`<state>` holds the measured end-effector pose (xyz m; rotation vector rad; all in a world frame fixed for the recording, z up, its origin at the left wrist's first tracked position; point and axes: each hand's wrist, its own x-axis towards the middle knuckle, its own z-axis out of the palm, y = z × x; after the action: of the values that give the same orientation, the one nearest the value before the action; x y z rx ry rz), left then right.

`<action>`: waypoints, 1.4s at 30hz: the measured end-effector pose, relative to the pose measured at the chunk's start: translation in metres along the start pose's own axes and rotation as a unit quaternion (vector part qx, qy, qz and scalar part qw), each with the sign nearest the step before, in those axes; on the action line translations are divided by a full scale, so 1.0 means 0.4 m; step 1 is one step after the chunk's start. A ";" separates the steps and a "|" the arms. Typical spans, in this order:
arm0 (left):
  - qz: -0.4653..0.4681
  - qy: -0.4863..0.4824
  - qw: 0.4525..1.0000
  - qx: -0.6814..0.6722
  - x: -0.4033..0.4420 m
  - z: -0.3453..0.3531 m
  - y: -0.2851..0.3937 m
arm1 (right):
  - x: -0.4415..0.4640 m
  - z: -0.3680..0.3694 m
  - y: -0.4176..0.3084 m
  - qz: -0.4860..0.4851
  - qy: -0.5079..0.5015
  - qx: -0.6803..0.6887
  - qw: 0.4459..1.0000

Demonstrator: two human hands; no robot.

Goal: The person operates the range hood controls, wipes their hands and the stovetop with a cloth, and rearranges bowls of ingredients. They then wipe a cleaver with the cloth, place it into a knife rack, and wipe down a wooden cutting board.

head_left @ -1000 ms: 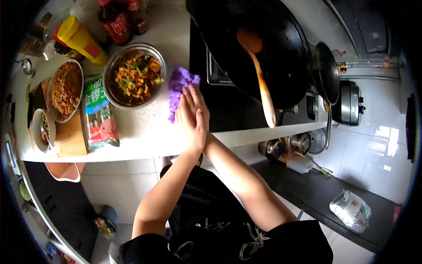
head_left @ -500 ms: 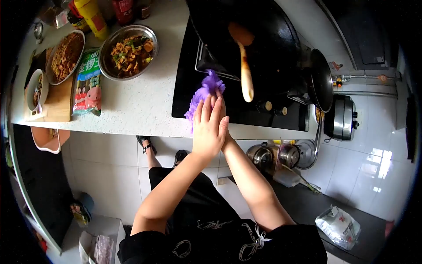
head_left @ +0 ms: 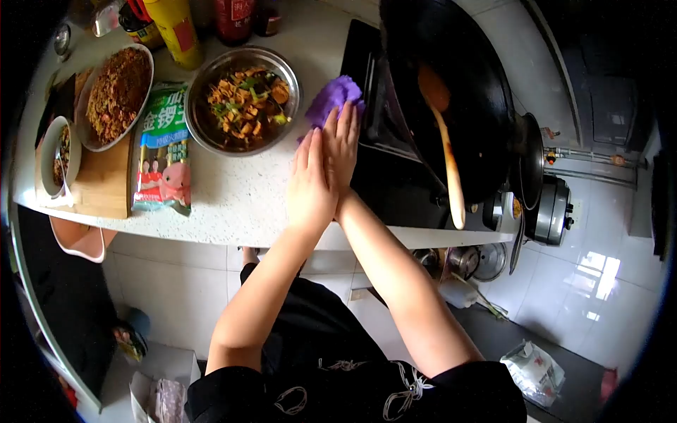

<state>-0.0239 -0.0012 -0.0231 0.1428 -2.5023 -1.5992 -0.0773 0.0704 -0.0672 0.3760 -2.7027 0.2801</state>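
Observation:
A crumpled purple cloth (head_left: 335,97) lies on the counter at the left edge of the black stove. My right hand (head_left: 343,151) presses on it with straight fingers, its fingertips over the cloth. My left hand (head_left: 312,187) lies flat across the side and back of my right hand, fingers stretched out. The palm of my right hand and part of the cloth are hidden. Just left of the hands stands a metal bowl (head_left: 195,130) of cooked food. On the right sits a black wok (head_left: 479,106), with a wooden-handled spatula (head_left: 449,166) resting in it.
A green packet (head_left: 163,141), a wooden cutting board (head_left: 102,187) and a plate of minced food (head_left: 116,99) are on the left of the counter (head_left: 240,201). Behind them stands a yellow bottle (head_left: 176,32). Several pots and lids (head_left: 488,262) are below the counter.
The cloth has moved left with both hands, from the stove's surface onto the counter beside it. The camera view has shifted, so the bowl and wok appear further right.

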 end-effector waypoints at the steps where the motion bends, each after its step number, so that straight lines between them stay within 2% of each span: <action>1: 0.011 0.010 1.000 -0.015 0.029 -0.008 0.005 | 0.052 -0.002 -0.017 0.007 0.018 -0.009 1.000; 2: 0.011 -0.012 0.999 -0.036 0.047 -0.017 0.017 | 0.100 -0.012 -0.021 0.049 0.006 0.037 0.998; 3: 0.045 -0.005 0.999 -0.027 0.060 -0.036 0.050 | 0.121 0.009 -0.001 0.060 0.044 0.034 0.997; 5: 0.087 -0.008 0.993 -0.074 0.079 -0.039 0.057 | 0.196 0.053 0.010 0.161 0.023 -0.014 0.987; 6: 0.076 0.004 0.993 -0.094 0.089 -0.036 0.056 | 0.225 0.068 0.016 0.214 0.012 -0.040 0.976; 10: 0.052 0.003 0.989 -0.139 0.131 -0.039 0.040 | 0.313 0.096 0.022 0.285 -0.060 -0.081 0.953; 13: 0.035 -0.010 0.985 -0.166 0.152 -0.052 0.053 | 0.364 0.115 0.051 0.299 -0.058 -0.067 0.950; 17: 0.029 -0.006 0.977 -0.212 0.151 -0.053 0.051 | 0.368 0.110 0.060 0.276 -0.096 -0.110 0.950; 22: 0.032 -0.039 0.981 -0.187 0.139 -0.051 0.056 | 0.263 0.048 0.009 0.270 -0.156 -0.119 0.943; 25: 0.075 -0.050 0.982 -0.169 0.175 -0.026 0.052 | 0.162 0.023 -0.006 0.251 -0.170 -0.105 0.947; 29: -0.027 -0.153 0.982 -0.107 0.193 0.016 0.029 | 0.067 0.018 -0.034 0.221 -0.150 -0.085 0.960; 33: 0.014 -0.141 0.990 0.002 0.227 0.053 -0.004 | 0.059 0.038 -0.033 0.199 -0.108 -0.071 0.971; 35: 0.035 -0.111 0.993 0.011 0.268 0.067 -0.012 | 0.072 0.056 -0.021 0.188 -0.091 -0.067 0.976; 37: 0.006 -0.144 0.989 0.008 0.297 0.073 -0.010 | 0.072 0.064 -0.009 0.177 -0.079 -0.057 0.979; 42: 0.045 -0.075 0.994 0.062 0.142 0.070 0.006 | -0.005 0.019 -0.015 0.132 -0.066 -0.002 0.989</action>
<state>-0.0851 0.0150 -0.0271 -0.0770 -2.6799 -1.4723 -0.0763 0.0634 -0.0740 0.0327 -2.8833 0.3345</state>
